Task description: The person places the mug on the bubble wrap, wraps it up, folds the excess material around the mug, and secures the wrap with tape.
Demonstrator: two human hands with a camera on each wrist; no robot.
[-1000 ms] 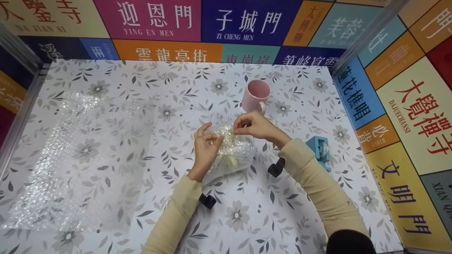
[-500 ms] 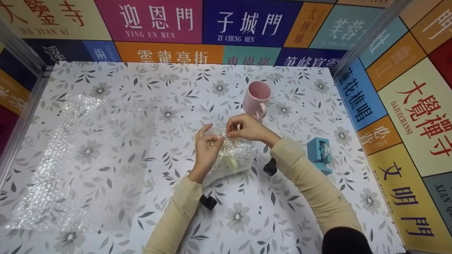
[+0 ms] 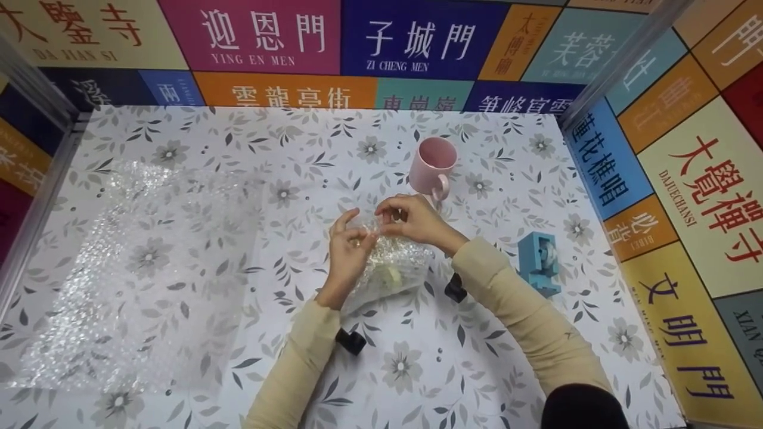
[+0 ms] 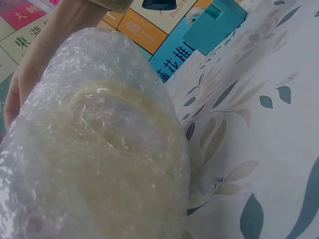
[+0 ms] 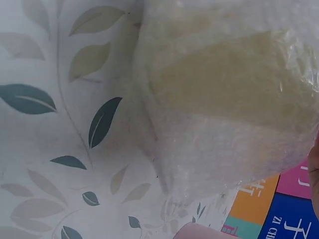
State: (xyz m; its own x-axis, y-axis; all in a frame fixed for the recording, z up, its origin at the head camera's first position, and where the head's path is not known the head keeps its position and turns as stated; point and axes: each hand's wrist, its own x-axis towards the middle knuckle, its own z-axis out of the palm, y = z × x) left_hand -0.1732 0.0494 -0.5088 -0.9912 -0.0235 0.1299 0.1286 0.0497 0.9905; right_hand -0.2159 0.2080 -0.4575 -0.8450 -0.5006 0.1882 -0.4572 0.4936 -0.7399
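A bundle of clear bubble wrap (image 3: 405, 271) lies mid-table, and something pale yellow shows through it. In the left wrist view the wrapped bundle (image 4: 114, 174) looks rounded, with a curved yellow band under the film. My left hand (image 3: 347, 256) pinches the wrap's upper edge between thumb and index finger, the other fingers raised. Right beside it, thumb and forefinger of my right hand (image 3: 417, 221) pinch the same top edge. The fingertips of both hands nearly meet there. The wrapped yellow thing's exact shape is hidden by the film.
Behind my right hand stands a pink mug (image 3: 426, 170). A teal tape dispenser (image 3: 536, 262) sits to the right. On the left lies a large flat sheet of bubble wrap (image 3: 137, 286). Printed panels (image 3: 411, 39) wall the flowered table at the back and sides.
My right hand has moved left along the top of the bundle, closer to my left hand. The left hand has stayed nearly in place; mug and dispenser have not moved.
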